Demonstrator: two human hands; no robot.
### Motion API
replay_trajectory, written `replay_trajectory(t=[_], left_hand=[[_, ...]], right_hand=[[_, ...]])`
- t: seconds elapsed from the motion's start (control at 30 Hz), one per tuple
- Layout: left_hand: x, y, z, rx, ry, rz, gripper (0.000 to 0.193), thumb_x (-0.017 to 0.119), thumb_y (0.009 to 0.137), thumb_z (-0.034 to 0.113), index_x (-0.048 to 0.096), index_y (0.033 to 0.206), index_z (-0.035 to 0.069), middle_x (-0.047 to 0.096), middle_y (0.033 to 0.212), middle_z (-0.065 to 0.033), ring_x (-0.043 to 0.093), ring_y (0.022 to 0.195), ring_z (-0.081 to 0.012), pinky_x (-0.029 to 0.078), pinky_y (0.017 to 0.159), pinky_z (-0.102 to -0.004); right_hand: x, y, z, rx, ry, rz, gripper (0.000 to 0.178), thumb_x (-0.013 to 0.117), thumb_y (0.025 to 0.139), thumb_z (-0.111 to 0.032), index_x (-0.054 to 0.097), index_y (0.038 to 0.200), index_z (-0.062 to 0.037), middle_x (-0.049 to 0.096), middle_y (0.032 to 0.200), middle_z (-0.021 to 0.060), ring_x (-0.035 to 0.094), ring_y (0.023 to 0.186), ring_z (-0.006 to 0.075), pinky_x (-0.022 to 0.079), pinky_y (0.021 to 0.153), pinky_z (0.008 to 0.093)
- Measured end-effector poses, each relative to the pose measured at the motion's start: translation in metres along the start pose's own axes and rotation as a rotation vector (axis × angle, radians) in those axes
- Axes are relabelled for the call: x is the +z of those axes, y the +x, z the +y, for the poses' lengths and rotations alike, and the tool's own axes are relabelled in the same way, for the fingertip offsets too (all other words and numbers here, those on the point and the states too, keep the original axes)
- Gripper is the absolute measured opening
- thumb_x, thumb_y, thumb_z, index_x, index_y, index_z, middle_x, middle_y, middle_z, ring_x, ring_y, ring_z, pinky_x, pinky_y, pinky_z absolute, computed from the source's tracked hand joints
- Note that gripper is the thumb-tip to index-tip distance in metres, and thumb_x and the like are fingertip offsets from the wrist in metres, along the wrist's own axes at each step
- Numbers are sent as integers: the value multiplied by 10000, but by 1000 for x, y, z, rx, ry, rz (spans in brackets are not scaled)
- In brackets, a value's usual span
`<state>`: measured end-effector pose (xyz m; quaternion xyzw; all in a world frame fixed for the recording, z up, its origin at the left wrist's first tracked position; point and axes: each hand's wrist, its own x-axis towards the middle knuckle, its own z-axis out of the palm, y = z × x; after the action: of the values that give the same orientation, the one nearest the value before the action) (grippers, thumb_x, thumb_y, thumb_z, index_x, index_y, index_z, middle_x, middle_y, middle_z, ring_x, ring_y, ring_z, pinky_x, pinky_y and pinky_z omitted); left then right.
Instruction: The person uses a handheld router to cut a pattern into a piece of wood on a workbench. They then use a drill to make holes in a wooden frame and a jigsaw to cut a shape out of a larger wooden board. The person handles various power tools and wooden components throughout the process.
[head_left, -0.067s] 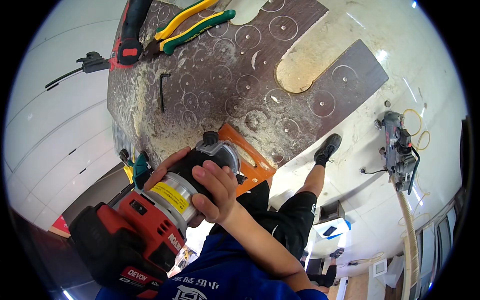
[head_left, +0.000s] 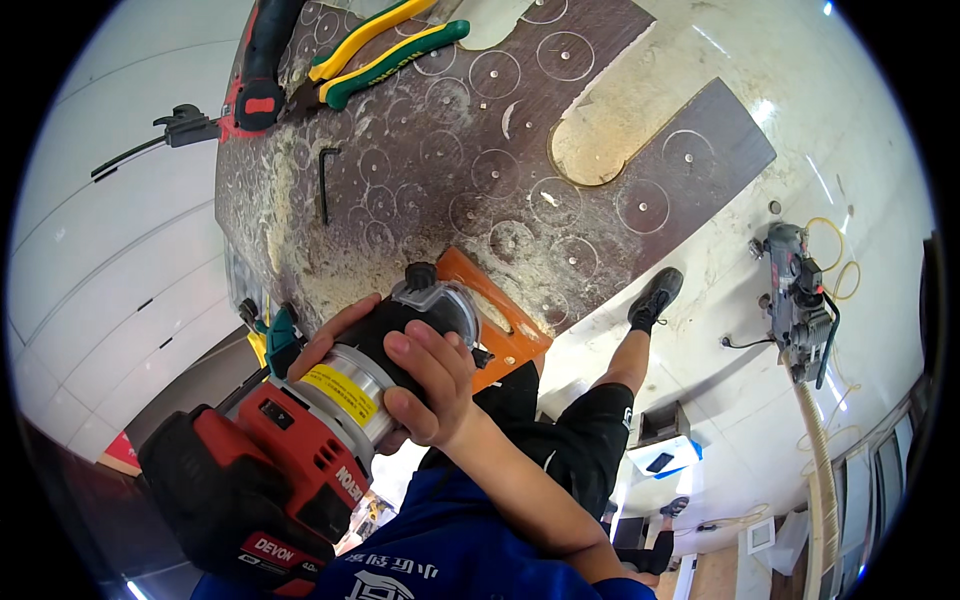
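Observation:
A red and black cordless trim router (head_left: 345, 395) with a silver collar lies tilted across my front, its battery end to the lower left. My right hand (head_left: 435, 380) curls over the router's black lower body from the right. Along that body's left side lies a finger of my left hand (head_left: 335, 335); the tool hides the rest of that hand. The clear base and black knob face the brown board (head_left: 500, 175), by an orange slotted plate (head_left: 508, 345) at its near edge. A black hex key (head_left: 323, 185) rests on the board.
Green-and-yellow pliers (head_left: 395, 65) and a red-black power tool (head_left: 258, 100) lie at the board's far left. A black bar clamp (head_left: 187, 125) sticks out there. Sawdust covers much of the board. A grey air compressor (head_left: 798, 300) with a yellow hose stands on the floor at right.

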<state>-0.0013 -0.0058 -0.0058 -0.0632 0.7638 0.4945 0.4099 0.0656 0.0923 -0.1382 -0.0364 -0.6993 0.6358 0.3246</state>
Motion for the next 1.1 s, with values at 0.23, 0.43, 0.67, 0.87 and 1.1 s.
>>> replay_trajectory(t=[0.23,0.43,0.67,0.87,1.1], left_hand=[[5,-8,-22,132,26,135,935,808,879,367,272,1589,81,374,1576,-214,434,1457,-316,383,1215,-413],[3,6,3,17,-368,-32,830,648,974,420,268,1594,19,412,1562,-177,460,1436,-265,376,1219,-364],[6,13,46,-451,-630,113,803,666,978,404,304,1583,19,443,1542,-174,490,1413,-269,394,1214,-377],[10,4,49,-278,-276,136,969,873,832,292,317,1578,21,468,1514,-206,523,1389,-274,468,1158,-392],[7,16,-14,468,202,28,1039,909,796,343,261,1561,73,376,1574,-244,510,1402,-332,462,1153,-407]], right_hand=[[0,0,-5,19,7,-6,373,552,1014,-177,474,1378,-186,627,1407,177,599,1311,349,360,1192,471],[-1,1,0,8,-15,-4,392,561,1009,-196,462,1388,-191,613,1426,175,590,1321,346,345,1200,471],[-2,6,0,21,12,-4,407,576,999,-175,463,1390,-190,612,1431,171,582,1334,338,345,1200,470],[-5,9,-8,40,28,-20,431,588,992,-171,458,1402,-187,604,1441,169,576,1340,337,355,1195,471],[-1,8,2,45,28,-3,440,599,985,-191,467,1404,-175,600,1441,175,571,1339,353,360,1192,475]])
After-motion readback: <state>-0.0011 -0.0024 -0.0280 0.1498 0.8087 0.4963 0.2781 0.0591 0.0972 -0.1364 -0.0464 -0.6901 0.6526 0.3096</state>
